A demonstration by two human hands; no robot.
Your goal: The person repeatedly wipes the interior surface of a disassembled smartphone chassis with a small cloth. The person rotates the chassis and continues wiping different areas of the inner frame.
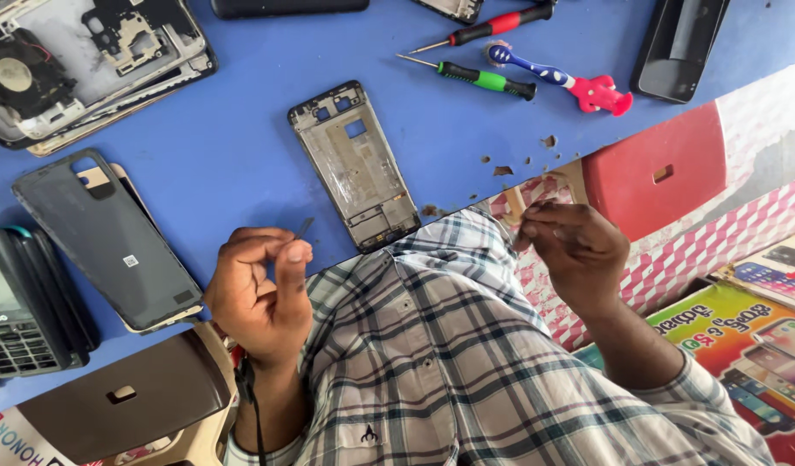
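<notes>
Head view: near us, our left hand point(258, 298) pinches a small dark strip point(304, 227). Our right hand point(577, 252) has its fingertips pressed together; around what, we cannot tell. Farther, the phone frame point(354, 164) lies bare on the blue table point(225, 129), seemingly already stripped, with the screwdrivers point(479, 78) beyond it.

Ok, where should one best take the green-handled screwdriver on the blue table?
Take the green screwdriver by its thick handle, pinched across its width, from above on the near side. It lies flat with its thin shaft pointing left. The red screwdriver and the toothbrush crowd its far side.
</notes>
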